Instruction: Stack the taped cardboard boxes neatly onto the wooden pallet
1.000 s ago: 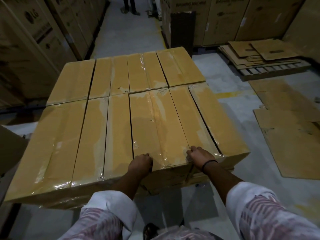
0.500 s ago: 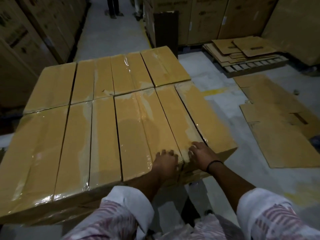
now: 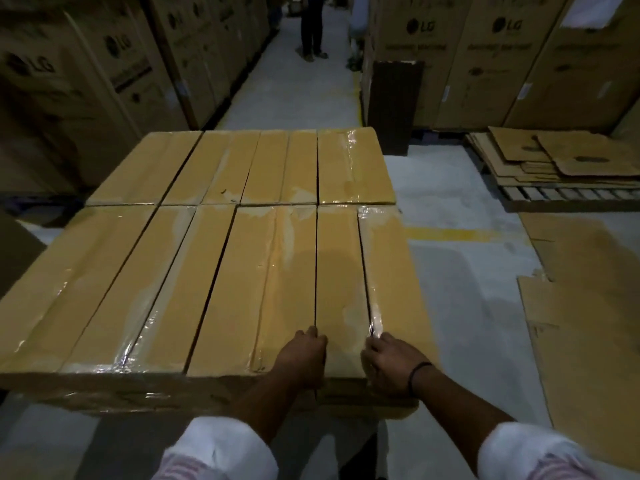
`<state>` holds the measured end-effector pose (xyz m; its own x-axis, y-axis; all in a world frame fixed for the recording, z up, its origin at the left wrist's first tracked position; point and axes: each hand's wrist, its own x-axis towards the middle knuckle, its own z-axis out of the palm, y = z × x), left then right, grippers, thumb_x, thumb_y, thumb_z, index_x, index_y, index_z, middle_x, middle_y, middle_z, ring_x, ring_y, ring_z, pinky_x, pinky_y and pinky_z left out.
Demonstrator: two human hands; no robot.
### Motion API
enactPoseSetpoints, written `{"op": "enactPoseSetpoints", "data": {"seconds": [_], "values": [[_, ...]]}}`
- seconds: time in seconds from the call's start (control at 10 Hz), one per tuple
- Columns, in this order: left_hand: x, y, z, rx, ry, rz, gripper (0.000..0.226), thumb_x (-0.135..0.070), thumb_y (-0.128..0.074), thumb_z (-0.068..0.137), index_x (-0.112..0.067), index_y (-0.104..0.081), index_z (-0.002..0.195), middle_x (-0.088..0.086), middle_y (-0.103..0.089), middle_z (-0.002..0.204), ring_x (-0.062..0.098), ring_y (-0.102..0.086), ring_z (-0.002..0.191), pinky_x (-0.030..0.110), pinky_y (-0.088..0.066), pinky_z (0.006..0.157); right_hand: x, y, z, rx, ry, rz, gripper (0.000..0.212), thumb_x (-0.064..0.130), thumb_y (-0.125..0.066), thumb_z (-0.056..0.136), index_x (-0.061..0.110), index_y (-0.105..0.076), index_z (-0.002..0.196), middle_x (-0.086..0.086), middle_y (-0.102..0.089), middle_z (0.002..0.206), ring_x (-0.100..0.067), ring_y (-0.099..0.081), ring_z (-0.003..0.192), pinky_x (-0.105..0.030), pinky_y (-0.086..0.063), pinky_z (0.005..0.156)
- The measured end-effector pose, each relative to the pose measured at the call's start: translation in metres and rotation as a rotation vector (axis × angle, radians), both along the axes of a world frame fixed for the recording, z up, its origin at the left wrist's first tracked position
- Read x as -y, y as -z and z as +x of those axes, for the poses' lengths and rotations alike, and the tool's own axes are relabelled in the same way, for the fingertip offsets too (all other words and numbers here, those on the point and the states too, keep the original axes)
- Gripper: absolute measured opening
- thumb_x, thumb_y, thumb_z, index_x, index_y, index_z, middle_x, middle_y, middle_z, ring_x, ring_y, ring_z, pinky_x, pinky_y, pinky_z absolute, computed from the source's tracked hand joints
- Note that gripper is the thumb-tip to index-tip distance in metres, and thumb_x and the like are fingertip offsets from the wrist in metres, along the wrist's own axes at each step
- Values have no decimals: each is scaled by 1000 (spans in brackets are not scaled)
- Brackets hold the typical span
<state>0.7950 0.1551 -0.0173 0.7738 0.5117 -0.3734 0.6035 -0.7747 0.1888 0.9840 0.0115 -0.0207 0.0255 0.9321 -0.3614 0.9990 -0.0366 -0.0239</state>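
Long yellow-brown taped cardboard boxes [image 3: 221, 271] lie side by side in two rows, forming a flat top layer in front of me. A narrow taped box [image 3: 337, 271] sits second from the right in the near row. My left hand [image 3: 304, 355] curls over its near left corner, fingertips in the gap on that side. My right hand [image 3: 391, 365], with a black wristband, grips the near right corner at the other gap. The outermost right box [image 3: 391, 278] lies beside it. The pallet under the stack is hidden.
Tall printed cartons [image 3: 86, 81] wall the left side and the back right. A person [image 3: 313, 26] stands in the aisle beyond. Flattened cardboard sits on a second pallet [image 3: 554, 197] at right, and more sheets [image 3: 588, 306] cover the floor there. A dark panel [image 3: 394, 105] leans behind the stack.
Both hands have shifted right along the near edge, from the wider box to the narrow one. The boxes now line up squarer to my view.
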Motion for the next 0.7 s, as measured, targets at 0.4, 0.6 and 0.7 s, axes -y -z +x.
{"op": "enactPoseSetpoints", "data": {"seconds": [0.4,0.6,0.7], "values": [[18,5,13,2,-37,88,36,-17,-69,94,-14,-62,129,12,-46,144,28,-50,123,41,-51,101,-6,-4,12,-75,-9,-26,36,30,-56,95,15,-55,127,-11,-48,133,-31,-42,124,-46,-45,97],[7,-21,15,-62,-43,-24,31,-25,-71,92,-18,-66,122,7,-51,136,23,-58,112,39,-54,95,6,-15,0,-128,156,0,32,33,-51,98,19,-57,126,-8,-49,134,-30,-47,122,-42,-48,95],[-2,-32,8,-113,-17,-38,32,-26,-72,91,-18,-67,121,6,-58,133,23,-61,110,38,-55,92,7,-27,-10,-98,229,56,39,35,-47,100,20,-52,136,-9,-44,145,-31,-44,129,-42,-46,101]]}}
